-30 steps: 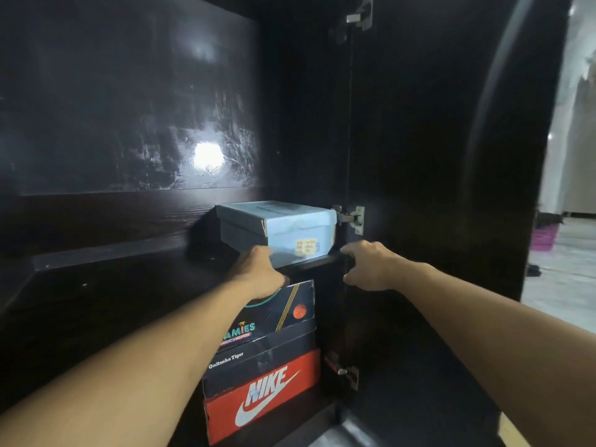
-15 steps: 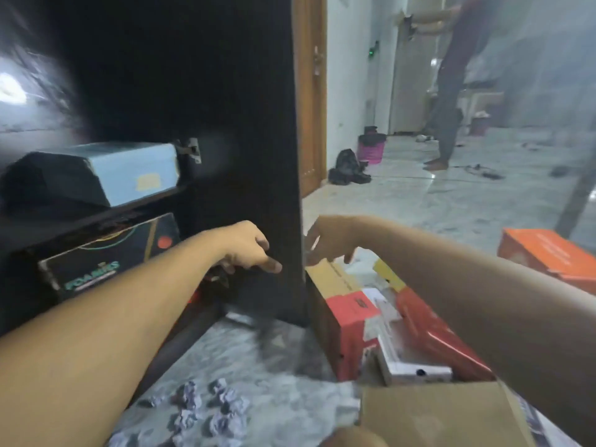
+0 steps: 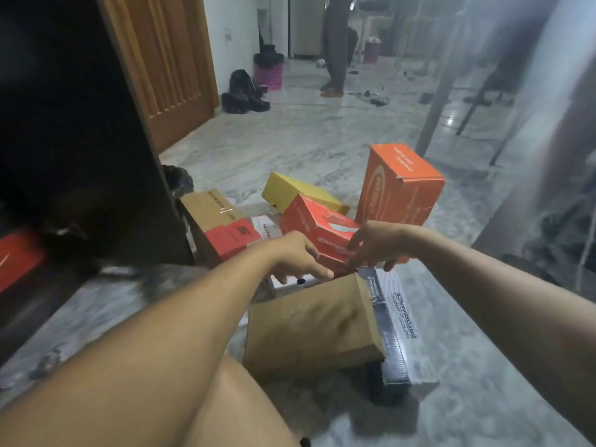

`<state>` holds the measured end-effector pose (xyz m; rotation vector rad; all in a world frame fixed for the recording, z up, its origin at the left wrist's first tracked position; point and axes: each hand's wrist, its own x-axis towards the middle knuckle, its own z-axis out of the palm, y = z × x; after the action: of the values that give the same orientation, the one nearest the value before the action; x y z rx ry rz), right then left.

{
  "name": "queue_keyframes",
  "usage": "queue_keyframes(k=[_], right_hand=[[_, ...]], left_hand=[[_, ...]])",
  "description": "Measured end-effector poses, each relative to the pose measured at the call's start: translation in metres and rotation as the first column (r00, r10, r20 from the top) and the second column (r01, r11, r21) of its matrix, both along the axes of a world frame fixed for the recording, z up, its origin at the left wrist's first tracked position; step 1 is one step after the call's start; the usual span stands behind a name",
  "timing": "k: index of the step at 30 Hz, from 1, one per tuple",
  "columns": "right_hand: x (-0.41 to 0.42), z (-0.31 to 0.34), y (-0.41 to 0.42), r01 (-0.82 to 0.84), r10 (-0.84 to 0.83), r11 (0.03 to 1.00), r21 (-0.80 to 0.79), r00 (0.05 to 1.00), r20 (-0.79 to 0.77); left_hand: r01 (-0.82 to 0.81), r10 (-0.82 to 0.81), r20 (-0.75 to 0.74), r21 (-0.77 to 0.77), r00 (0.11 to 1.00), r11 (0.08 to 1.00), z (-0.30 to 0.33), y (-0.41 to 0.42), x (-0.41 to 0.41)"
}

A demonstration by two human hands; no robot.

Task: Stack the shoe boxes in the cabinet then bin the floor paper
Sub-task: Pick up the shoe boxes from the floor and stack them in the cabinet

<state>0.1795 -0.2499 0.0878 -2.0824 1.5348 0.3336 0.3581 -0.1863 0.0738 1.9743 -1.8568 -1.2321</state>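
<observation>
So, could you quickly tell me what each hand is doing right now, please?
Left hand: open, fingers spread, reaching at the red shoe box, not gripping it.
Right hand: open, fingers on the same box's near end, no closed grip.

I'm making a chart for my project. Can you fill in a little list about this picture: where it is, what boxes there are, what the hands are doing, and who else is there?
place: marble floor beside a dark cabinet
boxes: tall orange box upright; yellow box lying tilted; red box; plain brown box nearest; more in the pile
left hand: reaching to the red box's near end, fingers spread
right hand: touching the red box's other side
grip: not closed yet
someone else: a person's legs far back
bin: pink bin by the wall
</observation>
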Motion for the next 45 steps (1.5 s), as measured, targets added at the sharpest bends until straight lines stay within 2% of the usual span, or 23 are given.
queue_keyframes(k=[4,8,15,20,24,26,28,30,35,38,41,45], right_hand=[[-0.022,-0.047,0.005,0.034,-0.034,0.996,0.079,0.999,-0.002],[-0.023,-0.077,0.017,0.035,-0.034,0.991,0.128,0.999,-0.008],[-0.023,-0.118,0.026,0.035,-0.036,0.970,0.240,0.999,0.000],[-0.028,-0.145,0.032,-0.068,0.066,0.983,0.173,0.998,0.017],[-0.029,-0.153,0.023,-0.064,0.051,0.995,0.081,0.986,0.162],[-0.026,-0.154,0.017,-0.076,0.067,0.996,0.040,0.981,0.184],[-0.027,-0.150,0.015,-0.024,0.014,0.999,0.039,0.973,0.230],[-0.020,-0.133,0.016,0.069,-0.099,0.991,0.119,0.957,0.272],[-0.008,-0.091,0.019,0.013,-0.031,0.998,0.060,0.953,0.300],[0.006,-0.068,0.021,-0.045,0.040,0.999,0.007,0.941,0.336],[0.024,-0.050,0.022,-0.050,0.039,0.999,0.019,0.926,0.375],[0.053,-0.023,0.029,-0.070,0.086,0.996,-0.053,0.898,0.433]], left_hand=[[-0.037,0.039,-0.033,0.084,0.999,0.996,-0.016,-0.014,0.015],[-0.075,0.076,-0.002,0.140,0.997,0.987,-0.038,-0.021,0.044],[-0.213,0.210,0.042,0.265,0.977,0.940,-0.117,0.001,0.087],[-0.312,0.338,0.010,0.412,0.941,0.856,-0.172,0.026,0.091],[-0.280,0.384,-0.095,0.530,0.918,0.801,-0.189,0.045,0.086],[-0.295,0.423,-0.150,0.514,0.894,0.806,-0.193,0.051,0.085],[-0.344,0.469,-0.167,0.481,0.867,0.807,-0.192,0.053,0.089],[-0.385,0.491,-0.161,0.435,0.856,0.814,-0.184,0.052,0.097],[-0.377,0.451,-0.163,0.344,0.878,0.860,-0.136,0.052,0.123],[-0.355,0.404,-0.125,0.294,0.906,0.887,-0.106,0.061,0.140],[-0.366,0.396,-0.093,0.234,0.914,0.901,-0.076,0.073,0.159],[-0.390,0.400,-0.058,0.127,0.915,0.912,-0.032,0.091,0.185]])
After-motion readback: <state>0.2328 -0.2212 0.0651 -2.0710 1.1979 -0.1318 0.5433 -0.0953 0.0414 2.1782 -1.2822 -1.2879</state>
